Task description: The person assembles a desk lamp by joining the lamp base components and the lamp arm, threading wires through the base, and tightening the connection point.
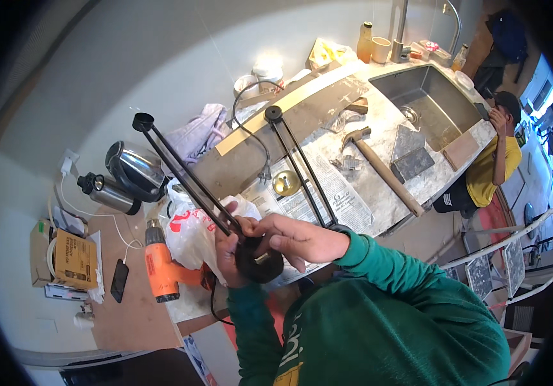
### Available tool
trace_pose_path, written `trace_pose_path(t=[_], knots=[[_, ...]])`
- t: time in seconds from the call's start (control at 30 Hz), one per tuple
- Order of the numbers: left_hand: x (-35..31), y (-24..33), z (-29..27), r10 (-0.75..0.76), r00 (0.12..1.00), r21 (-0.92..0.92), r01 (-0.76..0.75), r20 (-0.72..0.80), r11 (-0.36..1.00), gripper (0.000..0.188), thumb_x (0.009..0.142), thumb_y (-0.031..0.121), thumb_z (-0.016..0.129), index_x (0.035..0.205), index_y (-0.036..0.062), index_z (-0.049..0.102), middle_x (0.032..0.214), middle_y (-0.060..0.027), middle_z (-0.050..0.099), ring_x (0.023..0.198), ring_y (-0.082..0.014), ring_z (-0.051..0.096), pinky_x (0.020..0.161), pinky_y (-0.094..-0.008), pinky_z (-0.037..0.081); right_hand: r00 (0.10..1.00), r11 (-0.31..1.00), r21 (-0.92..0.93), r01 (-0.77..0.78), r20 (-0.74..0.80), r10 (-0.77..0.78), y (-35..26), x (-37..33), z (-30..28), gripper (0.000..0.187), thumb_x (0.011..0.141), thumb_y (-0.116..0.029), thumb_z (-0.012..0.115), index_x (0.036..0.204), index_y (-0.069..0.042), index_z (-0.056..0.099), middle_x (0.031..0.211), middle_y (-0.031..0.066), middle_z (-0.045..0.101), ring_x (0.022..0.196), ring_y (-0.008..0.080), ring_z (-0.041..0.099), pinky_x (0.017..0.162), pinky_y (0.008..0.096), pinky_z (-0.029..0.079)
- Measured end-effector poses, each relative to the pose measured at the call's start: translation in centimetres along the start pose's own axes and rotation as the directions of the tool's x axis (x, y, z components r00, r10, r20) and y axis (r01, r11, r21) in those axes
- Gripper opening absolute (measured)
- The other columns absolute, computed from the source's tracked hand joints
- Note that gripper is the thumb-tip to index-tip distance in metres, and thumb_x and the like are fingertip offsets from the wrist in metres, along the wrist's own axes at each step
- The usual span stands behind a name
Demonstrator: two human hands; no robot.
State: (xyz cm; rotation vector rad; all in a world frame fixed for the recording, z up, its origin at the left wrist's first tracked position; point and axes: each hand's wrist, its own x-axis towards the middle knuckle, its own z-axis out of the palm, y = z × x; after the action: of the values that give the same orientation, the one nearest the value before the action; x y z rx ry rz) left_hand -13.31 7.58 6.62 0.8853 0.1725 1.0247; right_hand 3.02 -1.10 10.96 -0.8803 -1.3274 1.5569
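My left hand (227,255) is closed round the lower end of a black twin-rod arm (183,168), near its thick round base (263,262). The rods slant up and to the left, ending in a small round black cap. My right hand (303,240) reaches in from the right with bent fingers pressed to the same end, where the rods meet the base. Its fingertips are partly hidden. A second, similar black twin-rod arm (301,170) lies on newspaper (352,204) beside a round brass-coloured piece (285,183).
Left of my hands are a plastic bag (193,235), an orange heat gun (164,267), a kettle (134,168) and a phone (119,280). On the right are a hammer (386,168), dark tile pieces (411,154) and a sink (431,96). A person in yellow (492,161) stands beyond.
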Motion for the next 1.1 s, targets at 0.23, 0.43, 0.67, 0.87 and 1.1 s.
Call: trace_pose_path(t=[0.23, 0.43, 0.67, 0.87, 1.1], knots=[[-0.4, -0.9, 1.3, -0.041, 0.996, -0.034, 0.039, -0.075, 0.999, 0.058, 0.085, 0.021, 0.055, 0.134, -0.0025, 0.033, 0.086, -0.0073, 0.054, 0.072, -0.0158, 0.049, 0.063, -0.0288, 0.044, 0.936, 0.940, -0.229, 0.253, -0.187, -0.297, 1.8, 0.6, 1.4, 0.028, 0.081, 0.001, 0.065, 0.104, -0.006, 0.050, 0.089, 0.0039, 0.054, 0.069, 0.0114, 0.052, 0.061, 0.0256, 0.043], [-0.5, -1.5, 1.3, -0.030, 0.993, 0.042, 0.035, -0.111, 0.999, 0.063, 0.082, 0.019, 0.061, 0.132, -0.0040, 0.030, 0.086, -0.0080, 0.055, 0.079, -0.0202, 0.057, 0.075, -0.0333, 0.051, 0.881, 0.859, -0.474, 0.193, -0.302, -0.365, 2.1, 0.1, 2.7, 0.025, 0.079, 0.004, 0.063, 0.096, -0.005, 0.046, 0.079, 0.0081, 0.050, 0.070, 0.0175, 0.054, 0.063, 0.0320, 0.044], [-0.6, -1.4, 0.5, -0.007, 0.992, 0.224, 0.035, -0.127, 0.974, 0.065, 0.079, 0.018, 0.062, 0.131, -0.0059, 0.031, 0.083, -0.0076, 0.055, 0.077, -0.0176, 0.057, 0.084, -0.0367, 0.049, 0.940, 0.965, -0.168, 0.201, -0.243, -0.238, 4.4, 0.1, 1.7, 0.025, 0.075, 0.001, 0.061, 0.097, -0.003, 0.051, 0.083, 0.0174, 0.055, 0.077, 0.0333, 0.056, 0.067, 0.0387, 0.045], [-0.3, -2.0, 0.8, 0.049, 0.991, 0.292, -0.011, -0.124, 0.956, 0.064, 0.079, 0.017, 0.060, 0.132, -0.0057, 0.033, 0.081, -0.0064, 0.054, 0.081, -0.0175, 0.057, 0.095, -0.0454, 0.046, 0.934, 0.832, -0.538, 0.135, -0.211, -0.287, 4.8, 0.1, 1.3, 0.013, 0.076, 0.005, 0.060, 0.087, -0.002, 0.055, 0.070, 0.0113, 0.051, 0.064, 0.0216, 0.052, 0.060, 0.0332, 0.043], [-0.1, -2.0, 0.7, 0.028, 0.994, 0.313, 0.007, -0.107, 0.950, 0.064, 0.078, 0.014, 0.058, 0.133, -0.0057, 0.032, 0.082, -0.0069, 0.054, 0.082, -0.0194, 0.058, 0.097, -0.0461, 0.045, 0.896, 0.773, -0.581, 0.255, -0.158, -0.414, 4.5, 0.5, 0.8, 0.005, 0.079, 0.000, 0.058, 0.081, 0.001, 0.054, 0.073, 0.0171, 0.054, 0.064, 0.0326, 0.053, 0.058, 0.0402, 0.042]])
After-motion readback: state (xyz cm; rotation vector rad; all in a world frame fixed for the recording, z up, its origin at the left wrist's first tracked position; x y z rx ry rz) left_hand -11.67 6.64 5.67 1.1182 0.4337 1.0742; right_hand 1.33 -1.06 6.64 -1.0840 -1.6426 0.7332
